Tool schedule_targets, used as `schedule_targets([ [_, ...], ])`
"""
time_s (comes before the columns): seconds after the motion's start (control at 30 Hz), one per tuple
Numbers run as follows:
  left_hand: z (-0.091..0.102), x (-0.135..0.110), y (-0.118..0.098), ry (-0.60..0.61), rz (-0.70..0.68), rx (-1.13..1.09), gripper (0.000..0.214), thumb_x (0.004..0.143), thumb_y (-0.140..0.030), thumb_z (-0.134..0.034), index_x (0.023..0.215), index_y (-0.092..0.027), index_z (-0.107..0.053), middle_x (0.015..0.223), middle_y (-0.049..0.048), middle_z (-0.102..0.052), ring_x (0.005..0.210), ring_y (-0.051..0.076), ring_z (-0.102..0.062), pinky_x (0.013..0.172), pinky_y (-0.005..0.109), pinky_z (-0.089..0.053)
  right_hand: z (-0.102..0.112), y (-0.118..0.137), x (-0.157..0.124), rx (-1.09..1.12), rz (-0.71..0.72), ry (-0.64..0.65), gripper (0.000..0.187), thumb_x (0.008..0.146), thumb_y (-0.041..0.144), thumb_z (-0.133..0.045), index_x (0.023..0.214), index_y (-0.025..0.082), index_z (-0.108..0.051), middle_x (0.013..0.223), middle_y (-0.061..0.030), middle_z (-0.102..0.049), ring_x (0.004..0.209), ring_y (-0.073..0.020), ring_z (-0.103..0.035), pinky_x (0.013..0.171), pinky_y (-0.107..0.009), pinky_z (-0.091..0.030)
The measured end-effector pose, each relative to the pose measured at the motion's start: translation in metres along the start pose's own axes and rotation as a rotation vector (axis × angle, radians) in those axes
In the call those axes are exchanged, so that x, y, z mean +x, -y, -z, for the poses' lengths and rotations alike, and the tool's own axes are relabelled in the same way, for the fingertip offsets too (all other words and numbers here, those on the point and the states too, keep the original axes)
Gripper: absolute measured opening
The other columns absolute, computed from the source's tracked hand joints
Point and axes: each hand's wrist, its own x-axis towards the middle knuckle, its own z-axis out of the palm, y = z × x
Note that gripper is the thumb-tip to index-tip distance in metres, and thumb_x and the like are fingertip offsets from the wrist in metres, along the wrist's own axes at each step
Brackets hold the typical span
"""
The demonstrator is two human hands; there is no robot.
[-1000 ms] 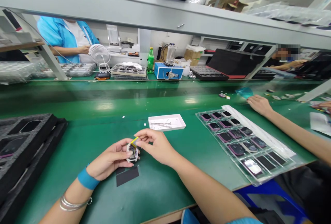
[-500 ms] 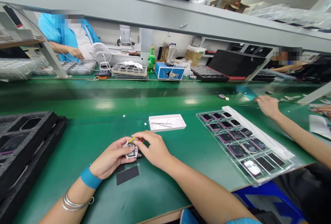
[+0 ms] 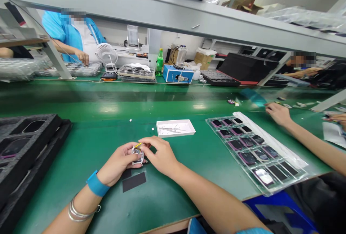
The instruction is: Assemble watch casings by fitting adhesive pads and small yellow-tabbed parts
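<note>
My left hand [image 3: 118, 159] is shut around a small white-framed electronic part [image 3: 137, 154] with a dark centre. My right hand [image 3: 159, 156] is above and to the right of it, its fingertips pinching a thin yellow strip [image 3: 138, 144] that rises from the part. Both hands are close together over the green bench mat [image 3: 164, 194]. A dark rectangular sheet [image 3: 134, 181] lies just below them. A co-worker's hand [image 3: 278, 114] rests at the far edge of a clear plastic tray [image 3: 256, 151] holding several dark, purple-edged pieces.
A white shallow box [image 3: 175, 127] holding tweezers stands ahead of my hands. Black foam trays [image 3: 29, 136] lie at the left. Beyond the bench are a blue instrument [image 3: 178, 74], a green bottle [image 3: 159, 62], a small fan [image 3: 106, 54] and another person [image 3: 72, 36].
The yellow strip looks narrower than one second ago, and my hands have closed in around the part. The co-worker's hand has shifted slightly toward the plastic tray.
</note>
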Motion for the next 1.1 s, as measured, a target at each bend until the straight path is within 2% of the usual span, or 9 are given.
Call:
schedule_targets([
  [0.23, -0.001, 0.002, 0.001, -0.033, 0.002, 0.003, 0.024, 0.070, -0.028, -0.070, 0.088, -0.016, -0.060, 0.075, 0.0043, -0.067, 0.072, 0.016, -0.065, 0.060, 0.022, -0.052, -0.001, -0.001, 0.001, 0.038, -0.042, 0.009, 0.019, 0.081, 0.019, -0.058, 0.098, 0.023, -0.065, 0.084, -0.0008, -0.067, 0.079, -0.0137, -0.061, 0.076, -0.027, -0.049],
  [0.37, 0.009, 0.005, -0.004, -0.181, -0.020, -0.078, 0.015, 0.071, -0.019, -0.067, 0.084, -0.015, -0.061, 0.081, 0.0072, -0.069, 0.073, 0.018, -0.067, 0.062, 0.026, -0.055, -0.001, 0.002, 0.001, 0.035, -0.069, -0.072, 0.028, 0.078, 0.015, -0.059, 0.105, 0.022, -0.060, 0.097, -0.0033, -0.064, 0.090, -0.0151, -0.058, 0.078, -0.028, -0.048],
  [0.43, 0.019, 0.005, -0.009, -0.291, -0.040, -0.135, 0.013, 0.072, -0.014, -0.064, 0.085, -0.014, -0.062, 0.088, 0.0091, -0.070, 0.076, 0.019, -0.067, 0.067, 0.030, -0.056, -0.004, 0.003, 0.000, 0.004, -0.064, -0.025, 0.016, 0.079, 0.016, -0.059, 0.094, 0.021, -0.063, 0.092, -0.0026, -0.064, 0.089, -0.0150, -0.057, 0.079, -0.028, -0.046],
  [0.5, 0.031, 0.002, -0.016, -0.333, -0.034, -0.174, 0.013, 0.073, -0.010, -0.062, 0.085, -0.014, -0.063, 0.091, 0.0107, -0.070, 0.079, 0.020, -0.067, 0.073, 0.034, -0.056, -0.010, 0.004, -0.003, -0.037, -0.054, 0.113, 0.006, 0.078, 0.015, -0.061, 0.080, 0.020, -0.065, 0.086, -0.0014, -0.063, 0.087, -0.0144, -0.056, 0.082, -0.028, -0.045],
  [0.6, 0.047, -0.005, -0.025, -0.187, 0.043, -0.162, 0.013, 0.070, -0.012, -0.066, 0.084, -0.012, -0.064, 0.085, 0.0118, -0.071, 0.080, 0.022, -0.067, 0.079, 0.040, -0.055, -0.022, 0.005, -0.010, -0.121, -0.043, 0.305, 0.003, 0.075, 0.016, -0.066, 0.074, 0.019, -0.066, 0.090, -0.0024, -0.062, 0.090, -0.0157, -0.053, 0.085, -0.029, -0.043],
  [0.7, 0.055, -0.013, -0.030, 0.010, 0.105, -0.104, 0.019, 0.068, -0.016, -0.070, 0.086, -0.013, -0.065, 0.081, 0.0115, -0.071, 0.074, 0.021, -0.067, 0.077, 0.039, -0.054, -0.031, 0.007, -0.015, -0.193, -0.026, 0.378, 0.002, 0.074, 0.017, -0.067, 0.076, 0.018, -0.068, 0.092, -0.0041, -0.061, 0.091, -0.0177, -0.052, 0.087, -0.032, -0.043],
  [0.87, 0.055, -0.015, -0.027, 0.195, 0.137, -0.009, 0.018, 0.065, -0.018, -0.071, 0.081, -0.012, -0.066, 0.077, 0.0114, -0.071, 0.069, 0.019, -0.065, 0.070, 0.032, -0.054, -0.035, 0.010, -0.016, -0.218, -0.058, 0.379, 0.006, 0.075, 0.013, -0.065, 0.076, 0.018, -0.068, 0.090, -0.0042, -0.060, 0.088, -0.0177, -0.052, 0.085, -0.033, -0.043],
  [1.0, 0.055, -0.014, -0.024, 0.240, 0.127, 0.007, 0.017, 0.065, -0.019, -0.071, 0.080, -0.012, -0.067, 0.077, 0.0116, -0.071, 0.068, 0.019, -0.065, 0.070, 0.031, -0.052, -0.037, 0.010, -0.016, -0.215, -0.131, 0.339, 0.005, 0.073, 0.014, -0.068, 0.075, 0.019, -0.068, 0.091, -0.0051, -0.058, 0.091, -0.0198, -0.050, 0.084, -0.035, -0.043],
  [1.1, 0.054, -0.014, -0.024, 0.257, 0.115, -0.003, 0.017, 0.065, -0.018, -0.070, 0.081, -0.012, -0.067, 0.077, 0.0111, -0.071, 0.069, 0.019, -0.065, 0.068, 0.030, -0.052, -0.040, 0.010, -0.016, -0.217, -0.127, 0.343, 0.007, 0.076, 0.012, -0.064, 0.075, 0.019, -0.067, 0.093, -0.0056, -0.057, 0.092, -0.0200, -0.049, 0.084, -0.035, -0.044],
])
